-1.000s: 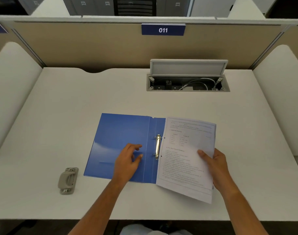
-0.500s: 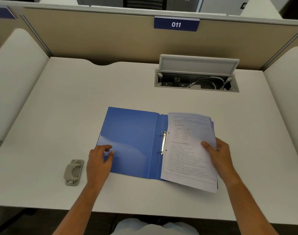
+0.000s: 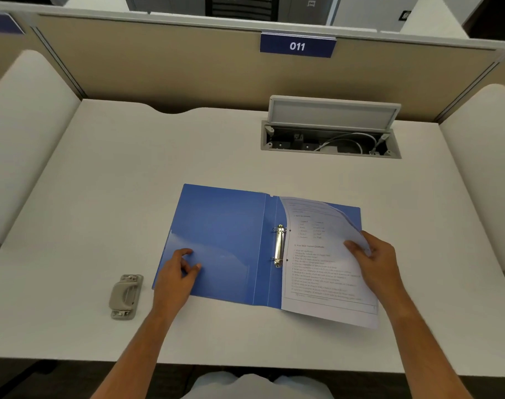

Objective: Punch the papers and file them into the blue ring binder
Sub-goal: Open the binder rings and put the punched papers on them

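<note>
Your right hand (image 3: 373, 262) pinches the papers (image 3: 320, 263) over the blue ring binder (image 3: 225, 243) on the worktop (image 3: 130, 182). Their punched edge lies just right of the rings (image 3: 279, 245), running front to back. Your left hand (image 3: 177, 272) rests loose on the cover.

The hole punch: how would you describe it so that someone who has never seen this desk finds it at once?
Start from the open blue ring binder in the middle of the white desk. Look past its left cover, beyond the left hand, toward the near-left part of the desk. The hole punch lies there alone, a small beige-grey block, the only loose thing that is neither blue nor paper.
</note>
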`<state>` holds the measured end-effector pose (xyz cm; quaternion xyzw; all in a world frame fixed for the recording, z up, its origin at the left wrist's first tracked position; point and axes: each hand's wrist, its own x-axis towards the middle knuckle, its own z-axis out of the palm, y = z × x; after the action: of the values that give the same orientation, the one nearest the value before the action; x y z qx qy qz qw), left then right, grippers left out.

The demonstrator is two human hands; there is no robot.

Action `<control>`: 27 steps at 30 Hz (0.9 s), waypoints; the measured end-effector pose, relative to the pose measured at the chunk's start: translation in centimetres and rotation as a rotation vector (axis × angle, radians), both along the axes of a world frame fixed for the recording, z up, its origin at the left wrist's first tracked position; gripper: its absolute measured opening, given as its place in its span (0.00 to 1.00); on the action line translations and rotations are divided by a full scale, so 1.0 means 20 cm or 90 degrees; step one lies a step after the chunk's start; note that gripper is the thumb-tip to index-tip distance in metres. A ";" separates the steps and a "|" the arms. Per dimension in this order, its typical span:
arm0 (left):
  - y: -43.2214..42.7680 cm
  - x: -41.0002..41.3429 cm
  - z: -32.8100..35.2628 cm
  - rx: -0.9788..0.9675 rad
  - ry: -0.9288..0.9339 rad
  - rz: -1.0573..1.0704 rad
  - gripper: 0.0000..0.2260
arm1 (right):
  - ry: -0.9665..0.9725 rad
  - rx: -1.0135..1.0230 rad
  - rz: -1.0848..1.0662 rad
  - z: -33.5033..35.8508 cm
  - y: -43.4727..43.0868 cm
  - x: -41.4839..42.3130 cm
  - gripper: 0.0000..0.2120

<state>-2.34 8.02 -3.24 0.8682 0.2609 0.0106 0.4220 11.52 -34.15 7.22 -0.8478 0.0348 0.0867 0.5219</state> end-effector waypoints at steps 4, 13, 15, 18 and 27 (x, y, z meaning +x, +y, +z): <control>0.00 0.01 0.00 0.013 0.005 -0.008 0.15 | -0.021 -0.002 0.006 0.01 0.02 -0.03 0.04; 0.01 0.01 -0.01 0.004 0.001 -0.022 0.17 | -0.021 -0.001 0.004 -0.01 0.05 -0.02 0.03; 0.01 0.01 -0.01 0.005 0.001 -0.027 0.17 | -0.018 -0.003 -0.003 -0.01 0.05 -0.02 0.04; 0.01 0.01 0.00 0.009 0.002 -0.035 0.17 | -0.002 0.010 -0.022 -0.02 0.04 0.01 0.05; -0.01 0.02 0.01 0.068 0.026 -0.056 0.21 | 0.055 0.033 -0.031 -0.07 0.02 0.11 0.15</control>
<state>-1.95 7.90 -3.09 0.9000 0.2301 -0.0115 0.3700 13.79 -33.84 5.89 -0.8284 0.0756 0.1111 0.5438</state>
